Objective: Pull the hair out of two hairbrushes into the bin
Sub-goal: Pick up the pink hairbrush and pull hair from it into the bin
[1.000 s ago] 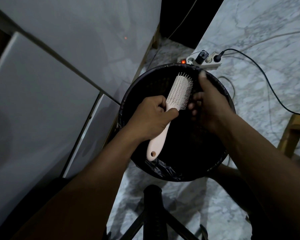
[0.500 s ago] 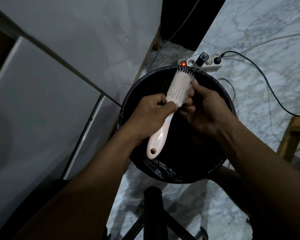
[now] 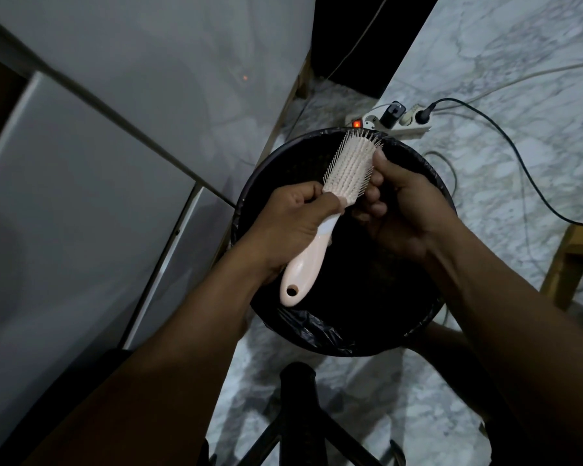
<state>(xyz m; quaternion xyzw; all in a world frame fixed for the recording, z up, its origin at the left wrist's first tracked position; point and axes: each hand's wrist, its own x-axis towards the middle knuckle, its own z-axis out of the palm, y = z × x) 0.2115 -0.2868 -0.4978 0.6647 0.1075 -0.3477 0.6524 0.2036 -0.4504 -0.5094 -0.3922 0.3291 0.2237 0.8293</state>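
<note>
A: Where is the brush?

B: The pink hairbrush (image 3: 342,193) is in the air over the open bin (image 3: 266,176), bristles up and to the right, head near the far rim. The left hand (image 3: 290,227) is closed round the neck, just under the bristle pad; the handle with its hole sticks out below.

A: And the right hand?

B: The right hand (image 3: 398,210) is at the right edge of the bristles, thumb on the pad's top corner, fingers curled against the side. It looks like a pinch on something in the bristles. Too dark to see any hair.

A: Second brush?

B: Not in view.

A: What is around the bin?

B: A black liner (image 3: 313,327) is folded over the rim. A power strip (image 3: 384,124) with a red light sits on the marble floor (image 3: 502,79) just behind the bin, cables trailing right. A grey cabinet (image 3: 98,163) is on the left.

A: Risks?

B: The brush head sits near the far rim, so a pulled clump could drop outside, onto the strip. Fine strands may cling to the fingers and not fall. A hard tug against a grip this close to the pad could twist the brush loose.
</note>
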